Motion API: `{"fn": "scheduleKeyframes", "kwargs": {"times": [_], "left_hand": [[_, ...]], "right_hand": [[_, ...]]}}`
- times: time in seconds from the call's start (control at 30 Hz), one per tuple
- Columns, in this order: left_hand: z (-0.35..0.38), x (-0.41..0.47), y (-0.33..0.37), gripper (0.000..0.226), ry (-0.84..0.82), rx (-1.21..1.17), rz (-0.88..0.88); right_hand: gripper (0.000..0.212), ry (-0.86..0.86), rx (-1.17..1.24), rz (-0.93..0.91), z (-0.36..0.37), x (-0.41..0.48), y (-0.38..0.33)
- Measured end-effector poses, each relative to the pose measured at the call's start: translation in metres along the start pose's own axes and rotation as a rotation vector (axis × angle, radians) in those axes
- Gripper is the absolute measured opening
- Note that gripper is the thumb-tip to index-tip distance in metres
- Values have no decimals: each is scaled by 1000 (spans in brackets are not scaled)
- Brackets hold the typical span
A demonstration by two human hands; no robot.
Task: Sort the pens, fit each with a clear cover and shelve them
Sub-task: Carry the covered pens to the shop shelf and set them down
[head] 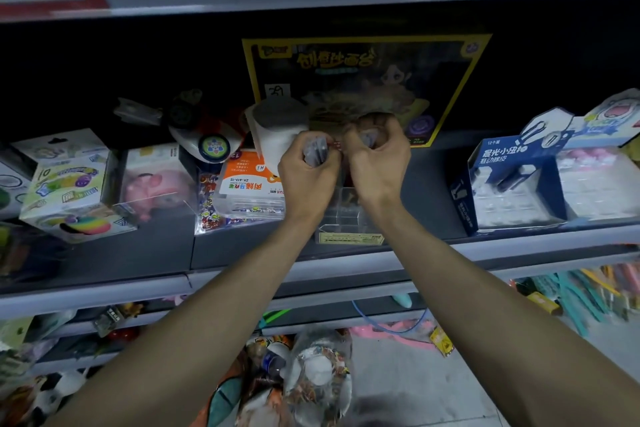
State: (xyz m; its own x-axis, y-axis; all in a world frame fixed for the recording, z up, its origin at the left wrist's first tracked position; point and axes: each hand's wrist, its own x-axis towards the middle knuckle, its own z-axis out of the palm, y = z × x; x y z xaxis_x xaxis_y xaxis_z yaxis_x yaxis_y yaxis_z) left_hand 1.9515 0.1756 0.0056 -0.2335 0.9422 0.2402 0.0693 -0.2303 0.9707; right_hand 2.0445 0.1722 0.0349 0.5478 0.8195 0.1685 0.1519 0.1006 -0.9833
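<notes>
L hand (pixel 306 180) grips pens (pixel 314 152); R hand (pixel 379 163), at its 3 o'clock, pinches clear cover (pixel 366 139). Prob light, slick, thin; hold mid-barrel.

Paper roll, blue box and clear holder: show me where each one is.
Paper roll (pixel 268 146): head view, on its white side.
Blue box (pixel 502 154): head view, on its lettered top panel.
Clear holder (pixel 346 218): head view, on its front wall.

Blurred pens (pixel 314 148) are mostly hidden by fingers (pixel 327 163) of the left hand (pixel 304 184).
</notes>
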Motion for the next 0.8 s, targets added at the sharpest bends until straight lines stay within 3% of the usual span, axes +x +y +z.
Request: {"fn": "scheduleKeyframes", "kwargs": {"times": [0.13, 0.23, 0.43, 0.53, 0.63, 0.73, 0.8], "left_hand": [[-1, -2, 5, 15, -7, 35, -22], [-3, -4, 8, 14, -4, 35, -59], [-21, -12, 21, 38, -104, 98, -148], [-36, -17, 29, 36, -180, 218, -188], [-57, -29, 40, 47, -231, 328, -259], [-83, -48, 53, 46, -307, 481, -299], [-103, -63, 65, 45, -380, 568, -317]], "right_hand": [[12, -29, -43, 35, -7, -1, -2], [17, -82, -152, 63, -15, -1, -3], [26, -226, -344, 25, -32, -5, -17], [36, -275, -499, -1, -47, -11, -25], [32, -331, -632, -16, -62, -27, -33], [43, -319, -707, -31, -74, -55, -42], [39, -306, -725, -35, -79, -77, -51]]}}
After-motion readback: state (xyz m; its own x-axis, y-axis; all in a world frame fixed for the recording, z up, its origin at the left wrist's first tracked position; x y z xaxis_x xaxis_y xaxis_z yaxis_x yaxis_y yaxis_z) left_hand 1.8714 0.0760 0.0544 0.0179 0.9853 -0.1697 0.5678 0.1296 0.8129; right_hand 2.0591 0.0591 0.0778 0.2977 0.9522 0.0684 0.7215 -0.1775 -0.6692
